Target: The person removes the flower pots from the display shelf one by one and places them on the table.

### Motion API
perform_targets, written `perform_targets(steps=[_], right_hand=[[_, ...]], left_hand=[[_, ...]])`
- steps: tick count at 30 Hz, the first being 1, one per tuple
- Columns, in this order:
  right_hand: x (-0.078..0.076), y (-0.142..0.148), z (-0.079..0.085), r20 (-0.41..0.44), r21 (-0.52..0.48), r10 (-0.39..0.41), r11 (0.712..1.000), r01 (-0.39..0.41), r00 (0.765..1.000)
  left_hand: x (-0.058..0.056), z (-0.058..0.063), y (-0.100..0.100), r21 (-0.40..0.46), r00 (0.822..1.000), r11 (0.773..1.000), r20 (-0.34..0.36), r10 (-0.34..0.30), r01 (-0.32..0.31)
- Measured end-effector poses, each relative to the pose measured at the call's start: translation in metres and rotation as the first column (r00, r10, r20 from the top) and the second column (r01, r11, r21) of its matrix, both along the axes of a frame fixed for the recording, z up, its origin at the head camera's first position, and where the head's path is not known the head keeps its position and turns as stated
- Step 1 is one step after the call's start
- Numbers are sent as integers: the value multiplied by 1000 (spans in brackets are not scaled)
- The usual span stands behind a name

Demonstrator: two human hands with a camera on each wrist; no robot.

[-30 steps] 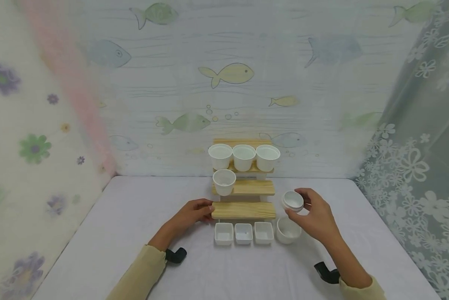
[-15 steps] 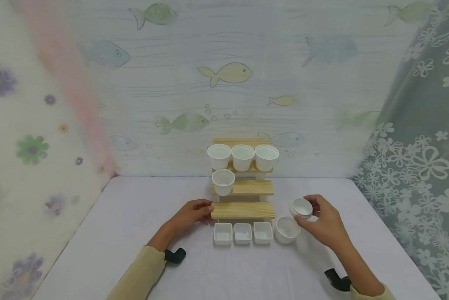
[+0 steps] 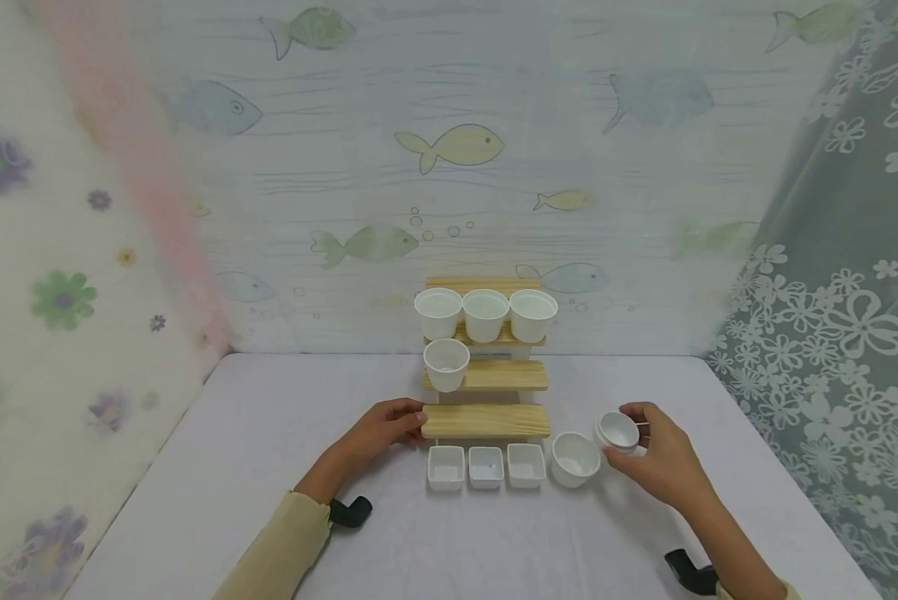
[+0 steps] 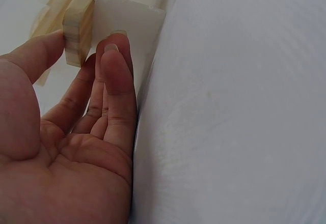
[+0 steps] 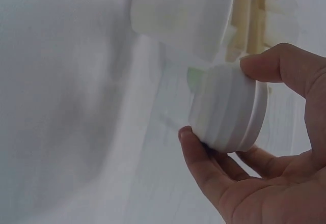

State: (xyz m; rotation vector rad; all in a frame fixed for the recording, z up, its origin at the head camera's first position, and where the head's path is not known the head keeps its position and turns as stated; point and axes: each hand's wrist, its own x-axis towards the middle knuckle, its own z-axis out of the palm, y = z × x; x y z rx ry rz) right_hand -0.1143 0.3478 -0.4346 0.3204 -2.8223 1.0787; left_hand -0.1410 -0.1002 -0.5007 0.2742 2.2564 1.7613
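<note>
My left hand (image 3: 381,423) holds the left end of the lowest plank of a tiered wooden stand (image 3: 486,421). In the left wrist view the thumb presses the plank's end (image 4: 77,40), an index finger lies under it, and the other fingers reach along the white support. My right hand (image 3: 662,462) pinches a small round white cup (image 3: 618,430) by its sides, tilted, to the right of the stand. Its side is stepped in the right wrist view, like nested rims. Left of it, a larger round white cup (image 3: 576,461) rests on the table.
Three square white dishes (image 3: 486,468) line up before the stand. A white cup (image 3: 446,365) sits at the left of the middle tier. Three more cups (image 3: 486,317) fill the upper tier. A patterned wall cloth (image 3: 449,208) hangs behind the white table (image 3: 269,433).
My right hand has moved right and toward me with the small round cup, away from the larger cup. The left hand stays on the stand.
</note>
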Motion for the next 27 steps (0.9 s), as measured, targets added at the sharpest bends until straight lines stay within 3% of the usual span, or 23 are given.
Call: perform_targets(steps=[9, 27], right_hand=[[3, 9, -8, -6, 46, 33, 998, -33, 999], [0, 18, -24, 89, 107, 55, 992, -65, 994]], left_hand=[[0, 1, 0, -4, 1000, 1000, -2, 0, 0], [2, 2, 1, -30, 1000, 1000, 4, 10, -10]])
